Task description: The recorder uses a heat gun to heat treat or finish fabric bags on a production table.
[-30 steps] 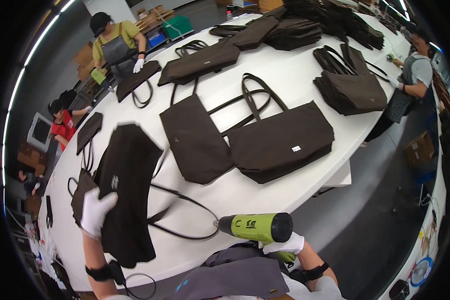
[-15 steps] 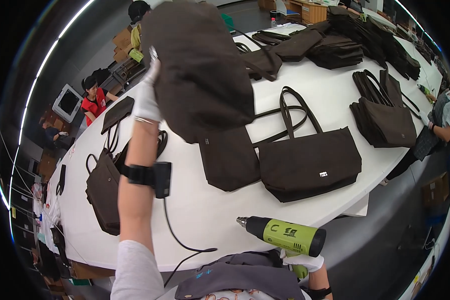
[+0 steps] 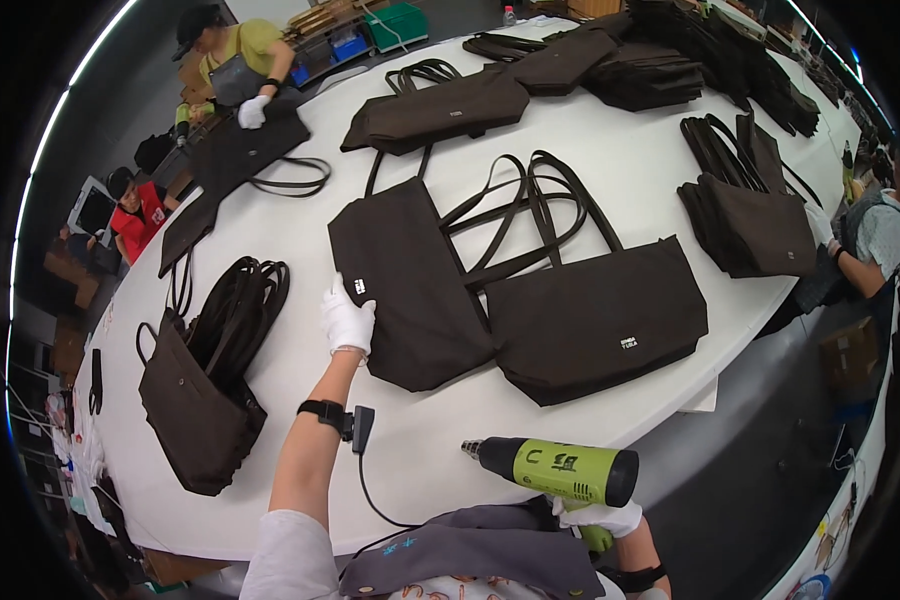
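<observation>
My left hand [image 3: 348, 318], in a white glove, grips the lower-left edge of a dark brown tote bag [image 3: 405, 275] lying flat in the middle of the table. Another tote [image 3: 595, 315], with a small white label, lies against its right side, with looped straps above both. My right hand [image 3: 615, 517], also gloved, holds a green-and-black heat gun [image 3: 560, 470] by its handle, the metal nozzle pointing left. A pile of totes with bunched straps [image 3: 195, 400] is left of my left hand.
More tote stacks [image 3: 745, 215] and folded bags [image 3: 435, 110] cover the far and right parts of the white table [image 3: 450, 440]. Co-workers [image 3: 235, 60] stand around it: one in yellow, one in a red vest [image 3: 140, 215], one at the right [image 3: 870, 240]. A cable hangs from my left wrist device.
The bag that my left hand swung up from the left now lies in the middle, with my hand lowered onto it. The heat gun stays in my right hand.
</observation>
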`<state>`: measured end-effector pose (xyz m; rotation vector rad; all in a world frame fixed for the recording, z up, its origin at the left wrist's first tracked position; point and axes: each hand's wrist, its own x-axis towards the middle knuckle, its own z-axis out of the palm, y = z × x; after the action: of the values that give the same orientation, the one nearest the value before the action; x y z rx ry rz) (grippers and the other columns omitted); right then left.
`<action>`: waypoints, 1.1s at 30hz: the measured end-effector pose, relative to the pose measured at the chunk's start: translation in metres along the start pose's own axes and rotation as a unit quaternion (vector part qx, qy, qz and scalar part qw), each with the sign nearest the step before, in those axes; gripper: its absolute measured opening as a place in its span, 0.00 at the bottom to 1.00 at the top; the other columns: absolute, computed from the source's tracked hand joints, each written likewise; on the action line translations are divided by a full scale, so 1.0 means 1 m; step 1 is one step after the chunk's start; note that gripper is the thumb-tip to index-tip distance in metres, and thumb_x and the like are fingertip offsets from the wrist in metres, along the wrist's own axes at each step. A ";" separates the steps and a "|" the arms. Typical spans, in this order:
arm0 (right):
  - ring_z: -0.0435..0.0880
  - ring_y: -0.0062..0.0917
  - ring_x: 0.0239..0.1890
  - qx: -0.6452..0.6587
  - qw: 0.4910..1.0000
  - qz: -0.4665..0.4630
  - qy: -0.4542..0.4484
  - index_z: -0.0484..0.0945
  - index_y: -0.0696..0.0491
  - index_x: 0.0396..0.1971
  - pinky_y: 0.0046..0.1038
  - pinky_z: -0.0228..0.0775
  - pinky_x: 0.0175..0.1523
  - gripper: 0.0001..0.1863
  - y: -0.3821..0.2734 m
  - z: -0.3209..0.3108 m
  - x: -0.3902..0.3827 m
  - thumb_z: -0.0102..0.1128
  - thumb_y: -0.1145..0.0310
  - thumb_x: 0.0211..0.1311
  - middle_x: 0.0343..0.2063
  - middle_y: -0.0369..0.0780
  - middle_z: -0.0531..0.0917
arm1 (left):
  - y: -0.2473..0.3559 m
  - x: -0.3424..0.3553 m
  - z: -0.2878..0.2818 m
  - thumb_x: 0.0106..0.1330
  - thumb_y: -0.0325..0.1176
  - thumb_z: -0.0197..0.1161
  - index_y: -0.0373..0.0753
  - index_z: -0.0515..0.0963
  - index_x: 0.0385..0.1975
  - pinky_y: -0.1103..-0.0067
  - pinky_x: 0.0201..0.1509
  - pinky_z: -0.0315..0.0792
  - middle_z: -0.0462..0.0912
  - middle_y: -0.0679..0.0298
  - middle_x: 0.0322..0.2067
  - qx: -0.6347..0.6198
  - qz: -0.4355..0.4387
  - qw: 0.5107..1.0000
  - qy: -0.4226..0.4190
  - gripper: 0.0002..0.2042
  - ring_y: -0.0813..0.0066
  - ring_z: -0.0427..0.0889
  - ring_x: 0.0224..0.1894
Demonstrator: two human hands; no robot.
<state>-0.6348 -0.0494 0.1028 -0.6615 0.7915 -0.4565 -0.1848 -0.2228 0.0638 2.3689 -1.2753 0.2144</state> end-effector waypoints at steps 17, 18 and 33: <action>0.81 0.30 0.36 -0.055 0.987 -0.140 0.057 0.65 0.59 0.59 0.32 0.77 0.43 0.39 0.004 0.006 -0.049 0.67 0.87 0.42 0.34 0.44 0.81 | 0.156 -0.074 -0.035 0.48 0.44 0.71 0.34 0.71 0.52 0.66 0.56 0.70 0.76 0.50 0.52 -0.186 0.402 0.864 -0.239 0.32 0.53 0.75 0.54; 0.82 0.32 0.33 0.003 0.987 -0.148 0.063 0.66 0.61 0.57 0.33 0.78 0.41 0.37 0.012 0.003 -0.060 0.67 0.86 0.40 0.32 0.47 0.80 | 0.172 -0.092 -0.037 0.49 0.49 0.70 0.34 0.70 0.55 0.66 0.59 0.68 0.74 0.49 0.55 -0.166 0.424 0.839 -0.297 0.36 0.54 0.73 0.58; 0.81 0.34 0.29 0.039 0.945 -0.270 0.178 0.67 0.63 0.54 0.33 0.78 0.38 0.35 0.049 -0.028 -0.181 0.66 0.85 0.38 0.30 0.49 0.79 | 0.237 -0.184 0.035 0.56 0.28 0.57 0.34 0.67 0.53 0.71 0.49 0.69 0.72 0.57 0.46 0.057 0.491 0.843 -0.211 0.23 0.61 0.72 0.54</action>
<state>-0.7627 0.0835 0.1446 -0.7306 0.9225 -1.1274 -0.4865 -0.2130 0.0433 1.6475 -2.6725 0.0576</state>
